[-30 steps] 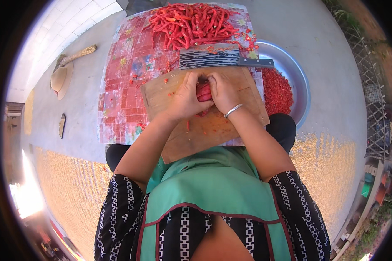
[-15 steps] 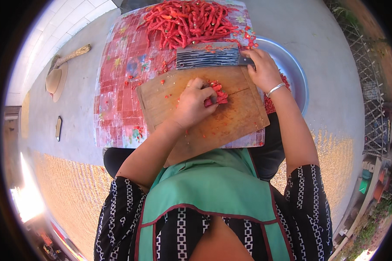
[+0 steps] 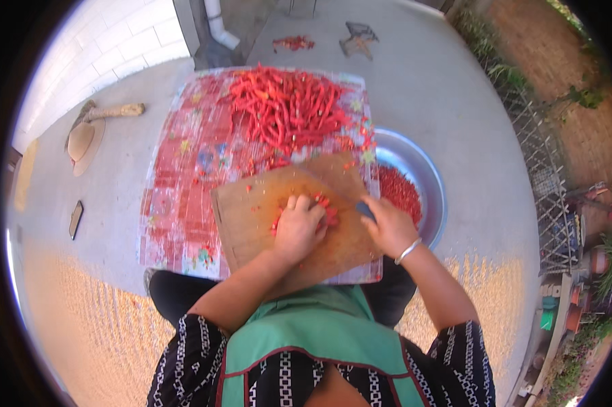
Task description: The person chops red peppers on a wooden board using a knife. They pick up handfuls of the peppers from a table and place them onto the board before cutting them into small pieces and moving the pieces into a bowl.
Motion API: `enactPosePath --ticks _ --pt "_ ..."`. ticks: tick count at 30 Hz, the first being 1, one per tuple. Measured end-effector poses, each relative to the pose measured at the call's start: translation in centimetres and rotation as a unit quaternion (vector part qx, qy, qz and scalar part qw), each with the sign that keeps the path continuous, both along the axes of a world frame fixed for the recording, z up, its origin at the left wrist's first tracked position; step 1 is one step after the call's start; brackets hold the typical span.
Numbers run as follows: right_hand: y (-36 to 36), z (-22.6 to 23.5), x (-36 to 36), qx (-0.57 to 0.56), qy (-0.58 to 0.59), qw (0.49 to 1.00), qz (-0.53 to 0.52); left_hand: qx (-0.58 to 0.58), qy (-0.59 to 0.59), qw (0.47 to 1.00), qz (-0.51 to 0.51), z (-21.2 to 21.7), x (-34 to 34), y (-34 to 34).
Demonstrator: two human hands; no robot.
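My left hand (image 3: 299, 227) is closed over a bunch of red chili peppers (image 3: 331, 216) on the wooden cutting board (image 3: 252, 234), its fingers curled down. Small cut bits lie around the fingers. In my right hand (image 3: 391, 227), a silver bracelet at its wrist, is the dark handle of a cleaver (image 3: 366, 209). The cleaver's blade is smeared by motion and seen nearly edge-on, slanting up and left from the handle over the board. Whether the blade touches the peppers I cannot tell.
A heap of whole red chili peppers (image 3: 285, 108) lies on the far part of the patterned tablecloth (image 3: 174, 197). Right of the table stands a metal basin (image 3: 431, 183) with chopped chili inside. A hat (image 3: 85, 146), a hand broom (image 3: 116, 111) and a phone-like object (image 3: 76, 220) lie on the floor at left.
The cleaver, lying flat beyond the board before, is turned on edge and brought nearer over the board by my right hand. My left hand stays on the peppers. The view has shifted, showing more floor ahead.
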State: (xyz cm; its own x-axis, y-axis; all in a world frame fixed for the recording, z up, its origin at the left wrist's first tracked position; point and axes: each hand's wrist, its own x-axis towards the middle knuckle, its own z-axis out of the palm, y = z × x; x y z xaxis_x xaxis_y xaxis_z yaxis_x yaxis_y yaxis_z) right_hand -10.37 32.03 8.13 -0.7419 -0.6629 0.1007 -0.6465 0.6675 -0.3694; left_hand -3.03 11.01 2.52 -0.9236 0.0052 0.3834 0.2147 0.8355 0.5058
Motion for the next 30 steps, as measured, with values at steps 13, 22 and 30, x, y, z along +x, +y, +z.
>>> enactPosePath --ticks 13,22,30 --pt "-2.1 0.8 -1.0 0.042 0.024 0.998 0.044 -0.008 0.032 0.999 -0.009 -0.1 -1.7 -0.2" --pt "-2.8 2.1 0.0 0.049 0.043 0.998 0.013 0.009 -0.011 1.000 0.014 0.3 -1.5 -0.6" --pt "-2.5 5.2 2.4 0.163 -0.015 0.986 0.033 -0.035 -0.041 0.999 -0.008 1.2 -2.9 -0.6"
